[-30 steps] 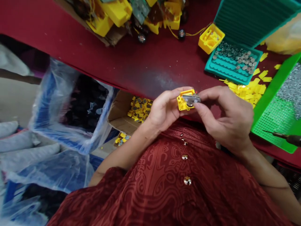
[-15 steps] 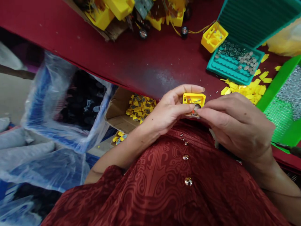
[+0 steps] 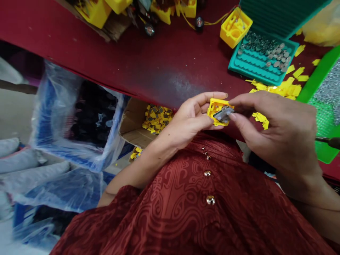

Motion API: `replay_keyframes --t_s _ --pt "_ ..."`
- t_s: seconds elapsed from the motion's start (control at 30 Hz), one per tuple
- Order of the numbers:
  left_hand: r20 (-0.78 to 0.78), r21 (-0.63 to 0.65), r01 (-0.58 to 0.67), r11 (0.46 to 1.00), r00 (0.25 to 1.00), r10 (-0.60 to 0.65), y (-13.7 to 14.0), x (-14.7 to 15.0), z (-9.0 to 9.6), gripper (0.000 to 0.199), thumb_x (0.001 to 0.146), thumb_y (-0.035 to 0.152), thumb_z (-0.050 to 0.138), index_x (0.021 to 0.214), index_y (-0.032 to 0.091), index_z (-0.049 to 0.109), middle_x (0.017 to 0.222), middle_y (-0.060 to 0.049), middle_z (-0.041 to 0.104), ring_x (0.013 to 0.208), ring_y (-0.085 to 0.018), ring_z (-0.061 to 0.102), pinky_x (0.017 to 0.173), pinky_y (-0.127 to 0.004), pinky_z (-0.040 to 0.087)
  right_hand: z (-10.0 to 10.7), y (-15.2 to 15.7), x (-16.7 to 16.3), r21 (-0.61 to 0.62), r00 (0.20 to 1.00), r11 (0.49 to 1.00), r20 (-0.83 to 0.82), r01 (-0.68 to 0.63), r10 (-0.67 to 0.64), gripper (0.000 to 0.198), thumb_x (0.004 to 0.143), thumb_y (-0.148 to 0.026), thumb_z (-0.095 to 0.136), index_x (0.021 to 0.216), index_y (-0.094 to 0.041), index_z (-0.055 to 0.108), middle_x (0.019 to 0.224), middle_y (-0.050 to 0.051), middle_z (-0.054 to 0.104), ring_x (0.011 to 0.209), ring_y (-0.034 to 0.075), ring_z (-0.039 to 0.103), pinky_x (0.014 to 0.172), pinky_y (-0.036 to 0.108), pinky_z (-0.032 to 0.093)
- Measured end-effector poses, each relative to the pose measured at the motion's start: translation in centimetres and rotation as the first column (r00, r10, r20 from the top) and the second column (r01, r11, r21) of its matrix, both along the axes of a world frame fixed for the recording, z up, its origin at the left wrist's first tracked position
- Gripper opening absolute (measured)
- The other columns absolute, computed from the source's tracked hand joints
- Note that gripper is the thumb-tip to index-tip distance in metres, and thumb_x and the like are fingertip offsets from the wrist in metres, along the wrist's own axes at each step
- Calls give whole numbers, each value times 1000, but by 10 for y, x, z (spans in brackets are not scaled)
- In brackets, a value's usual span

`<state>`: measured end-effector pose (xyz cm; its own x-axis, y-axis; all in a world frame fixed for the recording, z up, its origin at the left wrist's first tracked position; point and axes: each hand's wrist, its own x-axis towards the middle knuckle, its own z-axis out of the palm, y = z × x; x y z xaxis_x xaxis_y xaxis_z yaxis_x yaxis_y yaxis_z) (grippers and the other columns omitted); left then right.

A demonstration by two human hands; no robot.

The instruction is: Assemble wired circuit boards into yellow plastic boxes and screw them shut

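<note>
Head view: teal tray (image 3: 247, 69) on the table (image 3: 159, 67) holds silver button cells; cardboard box (image 3: 138, 131) below holds yellow parts. Left hand (image 3: 190, 122) grips yellow housing (image 3: 215, 108) at table edge; right hand (image 3: 276, 124) pinches metal piece (image 3: 223, 113), now tilted against housing, higher than half a second ago.

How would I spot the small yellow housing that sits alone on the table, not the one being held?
Start at the teal tray of silvery discs on the dark red table. At its upper left corner stands the yellow housing, an open box. Unlike the flat yellow chips beyond the tray, it is boxy and hollow.
</note>
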<state>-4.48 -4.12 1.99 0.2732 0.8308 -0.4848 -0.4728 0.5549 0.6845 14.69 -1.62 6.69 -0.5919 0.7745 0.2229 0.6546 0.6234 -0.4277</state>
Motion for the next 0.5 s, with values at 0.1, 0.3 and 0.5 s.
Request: replay_keyframes --t_s 0.1,0.3,0.5 --pt "-26 4 -28 1000 999 28 0 2 -2 50 71 10 85 118 19 71 116 -3 82 107 -23 81 87 -30 67 -2 1 1 19 1000 1000 -14 -24 24 10 102 -15 68 107 -21 73 102 2 80 94 18 76 82 30 57" --pt "-9 -6 -38 999 999 37 -2 5 1 49 72 10 89 118 19 75 118 -5 83 113 -25 81 95 -31 68 -8 6 4 117 997 991 -34 -62 66 12 103 -15 65 98 -15 76 93 6 79 85 19 74 75 32 53" --pt "-42 -13 -18 1000 999 17 -2 5 3 55 71 7 89 122 20 75 124 -5 82 120 -26 79 95 -31 68 -10 7 7 58 996 998 -89 -6 11 9 101 -16 68 103 -20 76 95 2 80 89 18 75 79 32 57"
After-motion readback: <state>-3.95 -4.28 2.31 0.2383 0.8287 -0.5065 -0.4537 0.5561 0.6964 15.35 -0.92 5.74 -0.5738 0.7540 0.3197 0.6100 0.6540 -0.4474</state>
